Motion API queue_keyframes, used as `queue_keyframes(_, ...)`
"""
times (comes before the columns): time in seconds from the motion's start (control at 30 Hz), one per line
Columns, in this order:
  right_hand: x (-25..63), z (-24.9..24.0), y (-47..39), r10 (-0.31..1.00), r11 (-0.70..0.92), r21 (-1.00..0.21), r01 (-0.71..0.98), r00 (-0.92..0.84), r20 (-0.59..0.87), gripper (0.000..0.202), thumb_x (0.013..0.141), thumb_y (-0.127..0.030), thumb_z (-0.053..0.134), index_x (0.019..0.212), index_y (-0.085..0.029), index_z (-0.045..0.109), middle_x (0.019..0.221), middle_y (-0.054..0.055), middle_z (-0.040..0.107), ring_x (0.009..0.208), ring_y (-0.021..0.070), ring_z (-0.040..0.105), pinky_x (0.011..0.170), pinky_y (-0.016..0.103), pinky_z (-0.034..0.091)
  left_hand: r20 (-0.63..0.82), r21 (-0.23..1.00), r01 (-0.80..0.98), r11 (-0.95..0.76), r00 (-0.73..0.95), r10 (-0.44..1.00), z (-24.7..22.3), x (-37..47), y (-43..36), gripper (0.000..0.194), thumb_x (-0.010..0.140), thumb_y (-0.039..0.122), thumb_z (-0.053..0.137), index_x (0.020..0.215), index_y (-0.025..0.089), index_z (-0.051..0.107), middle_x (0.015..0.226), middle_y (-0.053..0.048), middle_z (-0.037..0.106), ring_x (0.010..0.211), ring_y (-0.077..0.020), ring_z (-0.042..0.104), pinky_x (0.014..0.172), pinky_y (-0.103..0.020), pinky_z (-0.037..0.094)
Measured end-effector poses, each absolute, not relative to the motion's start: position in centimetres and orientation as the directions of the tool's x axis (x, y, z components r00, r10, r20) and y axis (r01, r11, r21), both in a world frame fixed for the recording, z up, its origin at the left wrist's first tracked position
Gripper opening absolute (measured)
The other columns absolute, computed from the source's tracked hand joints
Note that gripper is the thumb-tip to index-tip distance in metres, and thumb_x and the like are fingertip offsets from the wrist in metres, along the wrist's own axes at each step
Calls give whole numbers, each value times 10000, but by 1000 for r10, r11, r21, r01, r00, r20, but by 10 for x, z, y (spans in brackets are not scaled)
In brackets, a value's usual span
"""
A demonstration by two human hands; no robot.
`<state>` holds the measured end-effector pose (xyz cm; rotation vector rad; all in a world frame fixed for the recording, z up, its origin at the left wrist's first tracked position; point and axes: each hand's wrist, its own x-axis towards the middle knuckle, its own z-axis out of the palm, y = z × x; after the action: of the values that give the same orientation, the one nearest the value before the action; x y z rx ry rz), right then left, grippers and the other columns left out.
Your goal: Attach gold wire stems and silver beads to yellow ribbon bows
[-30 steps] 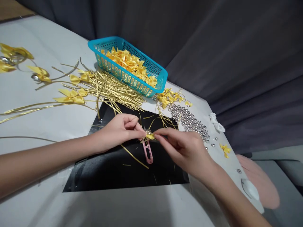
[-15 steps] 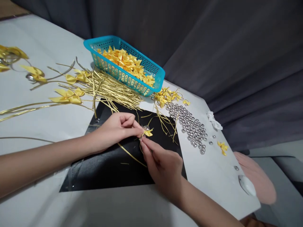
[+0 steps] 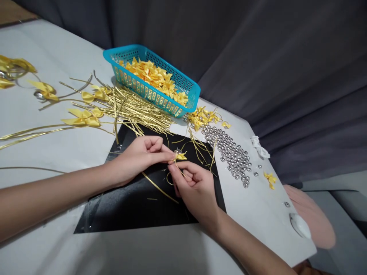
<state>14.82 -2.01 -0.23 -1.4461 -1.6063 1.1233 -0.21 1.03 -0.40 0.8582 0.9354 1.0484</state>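
White table (image 3: 160,252): thin gold cord (image 3: 178,168) being worked at a yellow ribbon bow (image 3: 181,156) over a black sheet (image 3: 129,206).
Left hand (image 3: 140,154) pinches the bow, right hand (image 3: 199,187) the cord; the next move likely needs steady grips.

from my end, i see the table (image 3: 137,252) with a mat (image 3: 129,206) at the centre of the frame; above it the left hand (image 3: 143,154) holds a bow (image 3: 181,156), and the right hand (image 3: 196,187), a cord (image 3: 180,168). the basket (image 3: 146,91), top centre, has ribbon pieces (image 3: 156,76) in it and a curtain (image 3: 243,46) behind. loose cords (image 3: 140,110) lie between basket and mat, finished bows (image 3: 84,116) at upper left, beads (image 3: 233,154) right of the mat.
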Motion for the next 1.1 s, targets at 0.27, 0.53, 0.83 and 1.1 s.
queue_keyframes(0.27, 143, 8, -12, 962, -194, -966, 169, -161, -221, 211, 761, -342, 608, 675, -162, 537, 468, -80, 426, 345, 33, 324, 325, 182, 268, -220, 897, -337, 286, 222, 950, -3, -2, 11, 460, 628, 176, 732, 503, 187, 289, 603, 11, 636, 685, -123, 605, 635, -206, 433)
queue_keyframes(0.53, 144, 10, -9, 954, -214, -966, 148, -182, -239, 186, 723, -301, 616, 627, -174, 521, 480, -67, 480, 341, 33, 346, 314, 178, 306, -215, 906, -318, 279, 220, 951, -2, -1, 13, 471, 680, 219, 723, 525, 192, 279, 478, 89, 387, 496, -57, 409, 507, -179, 326)
queue_keyframes(0.83, 147, 8, -8, 952, -171, -976, 137, -233, -199, 202, 745, -351, 628, 682, -171, 561, 511, -63, 473, 367, 35, 342, 323, 168, 311, -209, 892, -351, 284, 237, 949, -2, -2, 13, 420, 623, 166, 723, 535, 188, 313, 523, 66, 537, 578, -84, 532, 555, -182, 383)
queue_keyframes(1.1, 147, 11, -7, 942, -216, -964, 154, -226, -247, 224, 731, -361, 634, 684, -153, 564, 486, -68, 474, 334, 23, 344, 297, 147, 308, -188, 900, -347, 262, 232, 954, -5, -2, 13, 393, 626, 138, 732, 548, 181, 349, 629, 28, 669, 621, -83, 605, 609, -176, 459)
